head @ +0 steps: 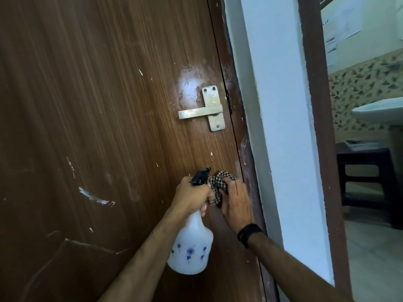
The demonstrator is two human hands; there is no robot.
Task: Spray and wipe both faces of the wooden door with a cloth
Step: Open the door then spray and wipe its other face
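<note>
The brown wooden door [98,116] fills the left and middle of the view, scratched and chipped in places, with a wet glossy patch above its metal latch handle [209,110]. My left hand [192,196] grips the neck of a white spray bottle [190,247] with a black trigger head and blue flower prints. My right hand [236,205] holds a bunched checked cloth [219,184] against the door, close to its right edge and below the latch. A black band sits on my right wrist.
A white wall pillar [283,127] stands right of the door edge. Past a second brown frame [316,105], a tiled room shows a white washbasin [379,110] and a dark plastic stool [366,171].
</note>
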